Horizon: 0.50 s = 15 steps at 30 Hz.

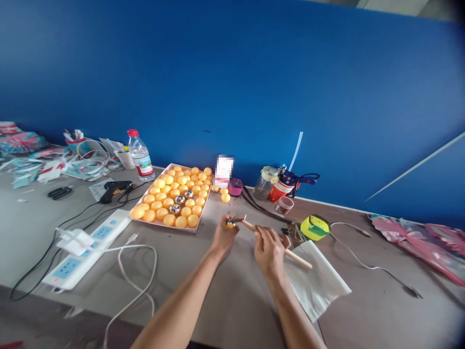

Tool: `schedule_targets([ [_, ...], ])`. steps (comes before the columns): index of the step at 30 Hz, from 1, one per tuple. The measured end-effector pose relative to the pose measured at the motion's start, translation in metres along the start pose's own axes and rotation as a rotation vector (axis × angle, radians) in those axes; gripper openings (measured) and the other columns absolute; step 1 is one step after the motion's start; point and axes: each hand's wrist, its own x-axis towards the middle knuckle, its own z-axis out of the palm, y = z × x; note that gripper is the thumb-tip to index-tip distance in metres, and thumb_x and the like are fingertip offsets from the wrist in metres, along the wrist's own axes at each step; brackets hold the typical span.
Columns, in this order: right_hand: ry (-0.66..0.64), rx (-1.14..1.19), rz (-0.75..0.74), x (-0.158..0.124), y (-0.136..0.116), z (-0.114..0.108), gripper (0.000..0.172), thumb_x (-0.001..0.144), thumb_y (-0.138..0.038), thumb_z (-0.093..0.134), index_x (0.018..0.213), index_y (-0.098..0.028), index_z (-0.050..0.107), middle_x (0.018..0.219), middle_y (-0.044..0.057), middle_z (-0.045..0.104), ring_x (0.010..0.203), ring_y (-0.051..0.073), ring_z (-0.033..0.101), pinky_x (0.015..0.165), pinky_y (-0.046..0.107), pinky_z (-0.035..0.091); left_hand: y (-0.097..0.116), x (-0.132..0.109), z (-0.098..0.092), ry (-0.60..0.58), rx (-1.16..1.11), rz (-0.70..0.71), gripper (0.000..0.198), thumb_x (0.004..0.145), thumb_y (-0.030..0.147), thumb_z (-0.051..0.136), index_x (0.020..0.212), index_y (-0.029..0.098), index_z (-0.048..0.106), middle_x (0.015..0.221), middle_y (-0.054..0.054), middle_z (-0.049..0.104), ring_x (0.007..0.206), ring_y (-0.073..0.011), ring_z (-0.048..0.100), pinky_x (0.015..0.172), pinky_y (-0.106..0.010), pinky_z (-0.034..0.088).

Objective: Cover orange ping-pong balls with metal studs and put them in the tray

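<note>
My left hand (pixel 224 236) is closed around a small ball (pixel 230 224) that shows orange and shiny silver. My right hand (pixel 269 246) grips a brush (pixel 300 260) by its long pale wooden handle. The brush's dark tip reaches over to the ball; whether it touches cannot be made out. To the left, a shallow tray (pixel 197 230) carries many orange balls (pixel 168 202), with several silver balls (pixel 175 209) among them. A few loose orange balls (pixel 225 198) lie beyond my left hand.
A white cloth or sheet (pixel 316 286) lies beside my right forearm. A power strip (pixel 87 249), cables, a glue gun (pixel 114 190) and a water bottle (pixel 141 157) are on the left. Behind are a jar (pixel 264 186), a pen holder (pixel 280 190) and a yellow-green tape measure (pixel 314 228).
</note>
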Motion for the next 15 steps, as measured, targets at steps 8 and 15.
schedule_targets([
  [8,0.041,0.027,-0.010,0.0020,0.0003,-0.0037,0.022,0.087,-0.020,0.041,0.099,-0.020,0.060,0.088,0.004,0.067,0.081,0.016,0.059,0.085,0.033,0.024,0.0041,-0.0005,-0.0005,0.028,0.032,-0.006,0.025,0.062,0.017,0.060,0.085,0.018,0.052,0.068,0.004,0.050,0.059,-0.0099,0.045,0.058,-0.021,0.035],
  [15,-0.058,0.007,-0.013,-0.0008,-0.0012,0.0022,0.021,0.087,-0.018,0.042,0.094,-0.021,0.061,0.085,0.002,0.067,0.080,0.015,0.058,0.085,0.033,0.023,-0.0029,0.0023,0.0020,0.013,-0.026,0.014,0.016,0.064,0.016,0.057,0.079,0.017,0.051,0.068,0.004,0.050,0.059,-0.0085,0.043,0.057,-0.020,0.034],
])
